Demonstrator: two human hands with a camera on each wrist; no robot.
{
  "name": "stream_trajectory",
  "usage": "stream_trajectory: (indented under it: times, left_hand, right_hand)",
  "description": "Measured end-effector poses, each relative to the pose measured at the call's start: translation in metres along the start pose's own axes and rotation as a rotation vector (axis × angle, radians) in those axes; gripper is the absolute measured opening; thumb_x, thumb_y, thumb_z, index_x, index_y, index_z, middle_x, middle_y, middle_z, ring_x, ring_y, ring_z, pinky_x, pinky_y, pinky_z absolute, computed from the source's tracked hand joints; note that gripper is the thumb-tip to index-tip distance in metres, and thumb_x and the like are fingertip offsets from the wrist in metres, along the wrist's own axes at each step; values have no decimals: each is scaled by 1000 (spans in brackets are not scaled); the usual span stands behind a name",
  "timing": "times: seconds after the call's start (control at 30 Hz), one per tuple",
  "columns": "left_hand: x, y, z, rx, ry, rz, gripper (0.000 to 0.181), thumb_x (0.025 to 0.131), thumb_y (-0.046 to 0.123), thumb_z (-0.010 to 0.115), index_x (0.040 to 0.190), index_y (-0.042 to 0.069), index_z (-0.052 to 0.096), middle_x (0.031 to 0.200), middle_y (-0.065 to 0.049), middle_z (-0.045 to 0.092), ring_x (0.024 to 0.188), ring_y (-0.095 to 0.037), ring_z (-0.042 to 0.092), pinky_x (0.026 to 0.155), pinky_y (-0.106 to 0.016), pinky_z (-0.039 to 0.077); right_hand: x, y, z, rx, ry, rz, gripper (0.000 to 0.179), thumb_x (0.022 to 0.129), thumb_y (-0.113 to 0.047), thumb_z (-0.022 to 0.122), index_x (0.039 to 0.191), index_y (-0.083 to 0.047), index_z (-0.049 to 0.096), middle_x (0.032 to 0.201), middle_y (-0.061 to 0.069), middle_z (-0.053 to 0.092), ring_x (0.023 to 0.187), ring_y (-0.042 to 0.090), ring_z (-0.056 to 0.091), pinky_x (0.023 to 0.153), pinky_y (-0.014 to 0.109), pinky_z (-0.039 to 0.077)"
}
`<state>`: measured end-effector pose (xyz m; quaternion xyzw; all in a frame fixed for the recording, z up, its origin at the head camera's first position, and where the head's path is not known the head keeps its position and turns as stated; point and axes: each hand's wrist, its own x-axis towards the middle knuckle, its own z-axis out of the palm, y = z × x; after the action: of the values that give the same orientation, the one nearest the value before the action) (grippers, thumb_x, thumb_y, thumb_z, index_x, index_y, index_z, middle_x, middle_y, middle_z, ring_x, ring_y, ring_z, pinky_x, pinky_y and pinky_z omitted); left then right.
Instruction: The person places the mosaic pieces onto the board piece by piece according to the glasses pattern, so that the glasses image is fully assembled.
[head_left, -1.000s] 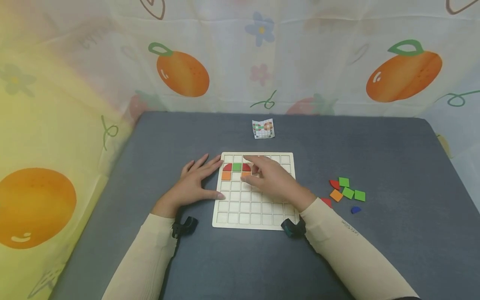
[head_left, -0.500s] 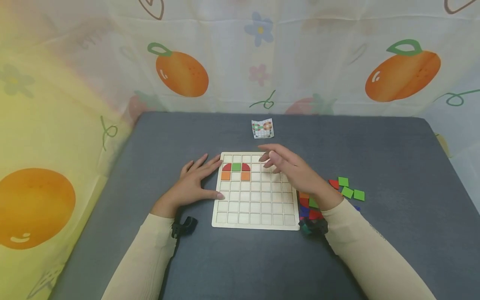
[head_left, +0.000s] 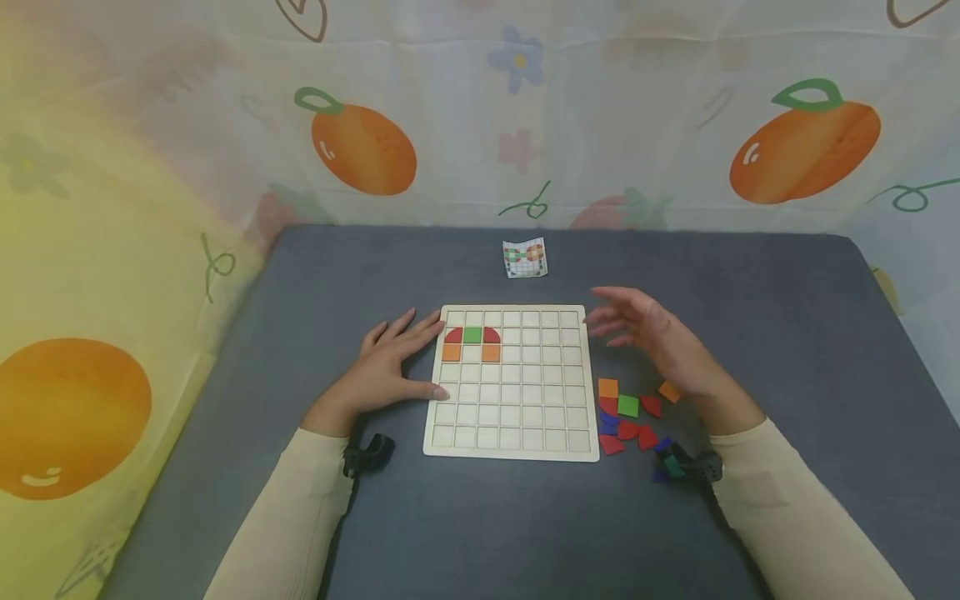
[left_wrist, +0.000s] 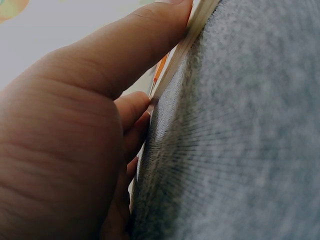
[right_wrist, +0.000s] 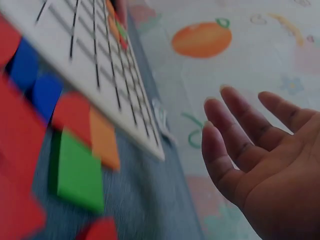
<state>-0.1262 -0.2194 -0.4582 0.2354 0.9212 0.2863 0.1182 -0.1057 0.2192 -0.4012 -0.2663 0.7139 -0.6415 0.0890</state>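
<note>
My left hand (head_left: 386, 367) rests along the left edge of a pale gridded board (head_left: 517, 417), its thumb and fingertips touching the rim. In the board's upper left cells lie two red quarter-round tiles (head_left: 453, 336), a green square tile (head_left: 472, 335) between them, and two orange square tiles (head_left: 491, 353) one row lower. Off the board's right side, my right hand (head_left: 660, 342) is in the air with loosely spread fingers and holds nothing. Beneath and left of it are loose tiles, among them a green square (right_wrist: 80, 172) and an orange tile (right_wrist: 104, 140).
Several red, blue, orange and green pieces (head_left: 627, 429) lie along the board's right edge, some under the right wrist. A small printed pattern card (head_left: 525, 258) lies beyond the board on the grey table (head_left: 360, 275). A fruit-patterned cloth (head_left: 450, 100) hangs behind.
My right hand has left the orange tile at the board's second row and moved right, off the board, with fingers spreading. The left hand stays at the left edge.
</note>
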Motion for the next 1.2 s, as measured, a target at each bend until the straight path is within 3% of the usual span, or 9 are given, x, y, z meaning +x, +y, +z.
stream_trajectory:
  times: [0.23, 0.57, 0.83, 1.0, 1.2]
  left_hand:
    - [0, -1, 0, -6, -5, 5, 114, 82, 64, 91, 174, 25, 34, 178, 12, 22, 166, -23, 1, 125, -62, -5]
    - [1, 0, 0, 1, -1, 9, 114, 82, 65, 90, 173, 25, 35, 178, 12, 23, 166, -24, 3, 125, -62, -4]
    - [1, -1, 0, -2, 0, 6, 114, 82, 66, 90, 173, 25, 35, 178, 12, 23, 166, -24, 2, 124, -63, -4]
    - [1, -1, 0, -3, -2, 10, 114, 82, 66, 90, 173, 25, 34, 178, 12, 23, 166, -24, 2, 124, -63, -4]
    - [0, -1, -1, -5, -1, 13, 114, 83, 64, 90, 173, 23, 35, 178, 10, 23, 166, -25, 2, 124, -63, -4]
  right_hand:
    - [-20, 10, -14, 34, 63, 32, 74, 118, -54, 27, 162, 3, 43, 137, 31, 59, 125, 38, 61, 102, 37, 47]
    - [-41, 21, -31, -145, 153, 121, 66, 118, -48, 33, 162, 0, 46, 137, 21, 62, 125, 29, 61, 104, 28, 45]
    - [-47, 30, -44, -256, 157, 124, 45, 119, -17, 43, 155, 10, 50, 131, 23, 65, 118, 13, 65, 98, 19, 48]
    - [-56, 34, -54, -361, 157, 245, 40, 115, -18, 58, 150, 2, 60, 136, 22, 67, 115, 0, 64, 95, 13, 47]
    - [-65, 38, -70, -437, 117, 357, 45, 108, -22, 75, 148, -4, 65, 135, 15, 69, 108, 8, 66, 85, 17, 53]
